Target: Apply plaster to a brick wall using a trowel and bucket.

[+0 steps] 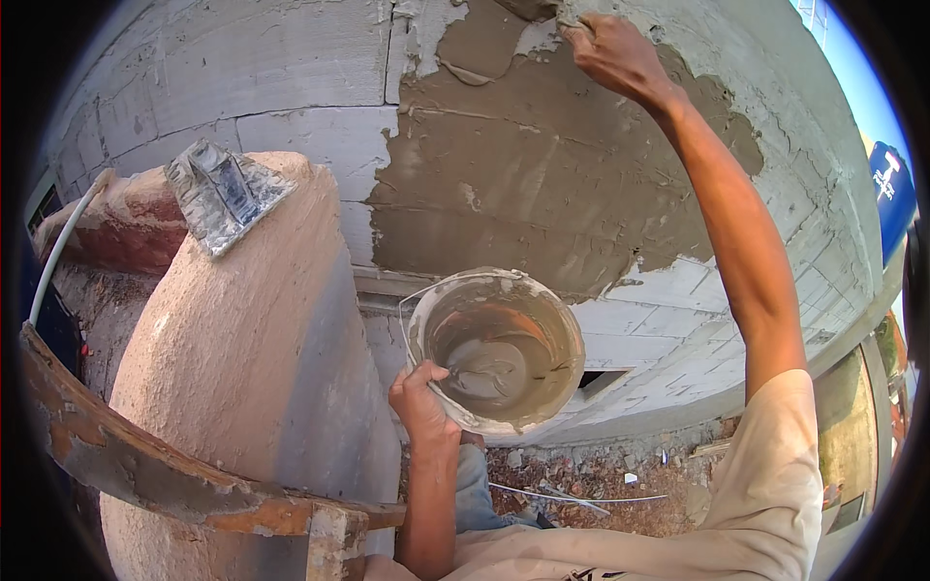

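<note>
My left hand (423,402) grips the near left rim of a mortar-smeared bucket (557,387), its thumb over the edge. Inside the bucket lies wet grey mortar (487,373), low down. My right arm reaches up to the wall, and my right hand (620,58) is closed on what looks like a mortar-caked trowel (531,9). Its blade is partly cut off by the upper edge of the view, and the fingers hide the handle. Below that hand, a broad patch of wet mortar (542,184) covers part of the pale block wall (300,145).
A plastering float (225,194) rests on a rough, rounded pinkish structure (232,320) at left. A worn wooden plank (165,474) crosses the lower left, joined to a post (336,542). Rubble-strewn ground (620,484) lies below. A blue sign or container (893,198) stands far right.
</note>
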### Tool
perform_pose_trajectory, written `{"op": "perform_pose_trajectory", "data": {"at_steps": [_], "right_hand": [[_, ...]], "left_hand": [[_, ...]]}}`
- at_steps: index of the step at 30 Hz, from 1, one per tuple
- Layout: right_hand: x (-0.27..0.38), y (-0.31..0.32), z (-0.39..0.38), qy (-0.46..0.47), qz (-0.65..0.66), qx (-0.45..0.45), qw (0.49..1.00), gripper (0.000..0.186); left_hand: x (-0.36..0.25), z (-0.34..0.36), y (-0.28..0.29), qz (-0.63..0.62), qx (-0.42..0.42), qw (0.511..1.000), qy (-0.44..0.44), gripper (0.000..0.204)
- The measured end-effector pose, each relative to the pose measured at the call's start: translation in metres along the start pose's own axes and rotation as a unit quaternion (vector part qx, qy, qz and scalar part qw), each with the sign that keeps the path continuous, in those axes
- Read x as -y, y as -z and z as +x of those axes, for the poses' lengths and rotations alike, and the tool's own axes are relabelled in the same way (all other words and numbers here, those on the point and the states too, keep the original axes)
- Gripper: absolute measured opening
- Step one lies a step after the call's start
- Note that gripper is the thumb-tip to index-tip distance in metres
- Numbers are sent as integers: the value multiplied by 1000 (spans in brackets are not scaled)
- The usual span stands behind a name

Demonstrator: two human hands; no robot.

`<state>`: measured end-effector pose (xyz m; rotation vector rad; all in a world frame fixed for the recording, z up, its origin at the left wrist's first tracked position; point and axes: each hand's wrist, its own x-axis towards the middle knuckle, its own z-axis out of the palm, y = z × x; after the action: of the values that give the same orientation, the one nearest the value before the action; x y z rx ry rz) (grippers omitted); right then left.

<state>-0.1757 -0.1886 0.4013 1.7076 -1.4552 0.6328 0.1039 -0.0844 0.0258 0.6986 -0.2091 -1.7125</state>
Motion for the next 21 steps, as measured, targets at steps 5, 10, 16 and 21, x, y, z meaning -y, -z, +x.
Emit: {"op": "perform_pose_trajectory", "data": {"at_steps": [5,10,16,21], "right_hand": [[26,-26,-55,29,-67,113,991,31],[16,-7,-30,-16,-117,116,986,35],[-8,39,27,-87,-98,5,991,36],[-58,38,10,-93,-73,-50,992,32]], "left_hand": [[5,-1,-4,33,-18,999,-5,10],[5,-5,0,44,-27,999,-16,7],[3,-3,9,48,-36,997,-38,8],[3,-5,0,60,-37,997,-37,9]]}}
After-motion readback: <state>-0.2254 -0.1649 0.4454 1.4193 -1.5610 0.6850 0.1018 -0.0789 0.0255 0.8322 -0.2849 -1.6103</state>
